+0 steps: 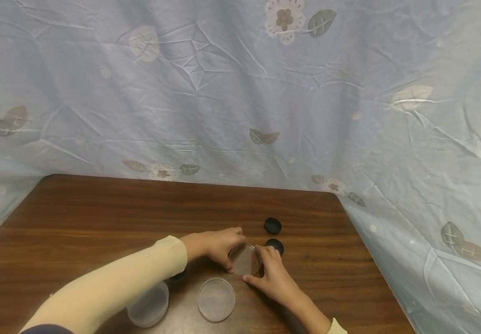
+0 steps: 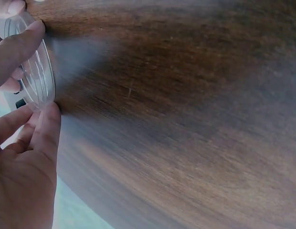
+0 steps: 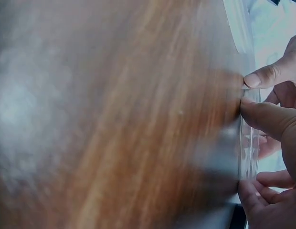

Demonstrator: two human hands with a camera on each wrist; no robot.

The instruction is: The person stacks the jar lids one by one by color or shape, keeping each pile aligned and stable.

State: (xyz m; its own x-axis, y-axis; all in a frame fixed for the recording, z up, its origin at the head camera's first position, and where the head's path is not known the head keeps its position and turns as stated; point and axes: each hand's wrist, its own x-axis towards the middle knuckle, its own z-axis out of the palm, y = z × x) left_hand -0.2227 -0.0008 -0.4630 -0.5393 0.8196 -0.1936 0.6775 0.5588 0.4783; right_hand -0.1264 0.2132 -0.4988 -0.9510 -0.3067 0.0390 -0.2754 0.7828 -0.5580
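Both hands hold a clear round petri dish between them, over the wooden table. The left hand grips its left rim, thumb nearer the person and fingers at the far side. On the right rim, the right hand pinches with thumb and fingers. In the left wrist view the dish appears edge-on, with thumb and fingertips at its rim. From the right wrist its thin clear side shows between the fingers. Whether it touches the table I cannot tell.
A second clear round dish lies just nearer the person. Another clear dish is partly behind the left sleeve. Two black round caps lie beyond the right hand; a dark piece shows under the left forearm. Patterned cloth hangs behind the table.
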